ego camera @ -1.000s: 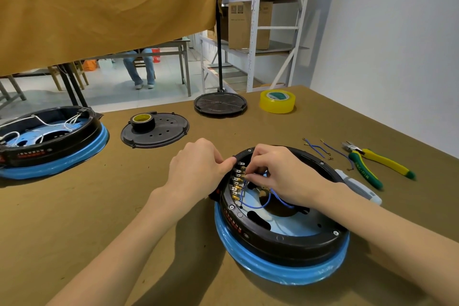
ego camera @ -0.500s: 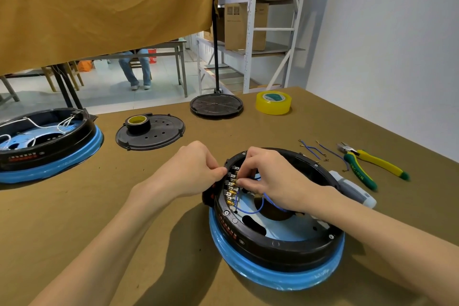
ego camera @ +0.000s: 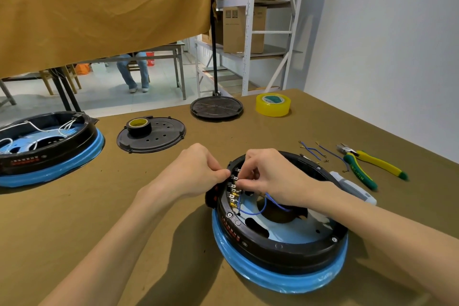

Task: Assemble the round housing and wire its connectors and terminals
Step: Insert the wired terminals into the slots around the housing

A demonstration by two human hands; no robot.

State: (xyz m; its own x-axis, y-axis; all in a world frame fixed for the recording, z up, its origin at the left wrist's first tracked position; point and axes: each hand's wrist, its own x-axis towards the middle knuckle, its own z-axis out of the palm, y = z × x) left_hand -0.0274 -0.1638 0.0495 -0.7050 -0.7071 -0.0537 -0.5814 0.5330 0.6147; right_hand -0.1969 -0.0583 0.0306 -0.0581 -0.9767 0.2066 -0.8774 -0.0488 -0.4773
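My left hand (ego camera: pixel 196 171) is curled, its thumb and forefinger pinching the black rim just beside the terminal row (ego camera: pixel 233 190). My right hand (ego camera: pixel 270 179) reaches over the rim from the far side, fingers bent and pinching a small connector at the upper end of that row; the connector itself is too small to make out clearly. A blue wire (ego camera: pixel 258 210) loops from the terminals under my right hand and across the pale interior.

The round housing (ego camera: pixel 278 246) sits on the counter (ego camera: pixel 74 218) directly in front of me, resting on a blue ring, open side up.

Step in hand, as I judge it: seating a wire end on one of the upper terminals while the left hand steadies the wall. The next move calls for a straight push along the tab's axis, then a light tug to check seating; the lower terminals appear already fitted.

Outward to the right lie loose blue jumper wires (ego camera: pixel 313 150), yellow-and-green pliers (ego camera: pixel 367 166) and a white tool (ego camera: pixel 352 187) just beside the housing. Beyond: a black cover plate (ego camera: pixel 159 136) carrying a tape roll (ego camera: pixel 139 125), a second black disc (ego camera: pixel 216 108), a yellow tape roll (ego camera: pixel 273 104), and at far left a second housing (ego camera: pixel 47 146) with white wiring.
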